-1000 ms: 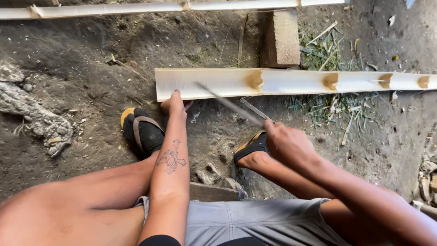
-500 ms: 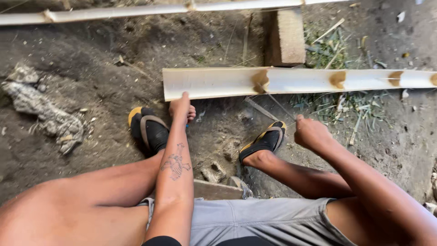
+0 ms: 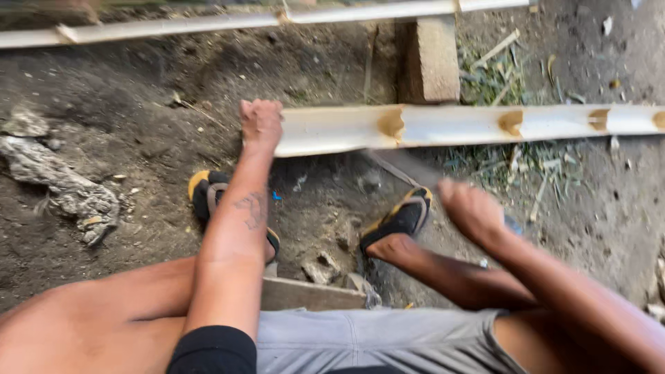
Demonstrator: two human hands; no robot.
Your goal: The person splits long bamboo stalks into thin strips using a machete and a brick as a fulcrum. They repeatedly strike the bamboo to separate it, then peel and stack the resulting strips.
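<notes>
- The split bamboo half [image 3: 471, 126] lies lengthwise across the bare dirt ground [image 3: 125, 76], hollow pale side up, with tan node ridges spaced along it; its far end runs out of view past the picture's edge.
- The left hand [image 3: 260, 125] rests closed over the near cut end of that bamboo half, fingers curled down on it; the very tip of the bamboo is hidden under the hand.
- The right hand [image 3: 472, 210] sits just below the bamboo half, smeared by motion blur. It looks closed around a handle, but the grip itself is hard to make out.
- A long blade [image 3: 405, 168] slants from the right hand up toward the underside edge of the bamboo half; it is a grey streak, and I cannot tell whether its tip touches the bamboo.
- A wooden block [image 3: 431, 59] stands just behind the bamboo half, near its middle, with its top cut off by the second pole.
- A second bamboo pole [image 3: 208, 26] runs parallel behind the bamboo half, well apart from it, clipped at both ends.
- Two black-and-yellow sandals [image 3: 405, 216] sit in front of the bamboo half; the left one is mostly hidden behind the left forearm.
- A rough grey lump [image 3: 66, 187], perhaps old cloth or root, lies well off beyond the held end.
</notes>
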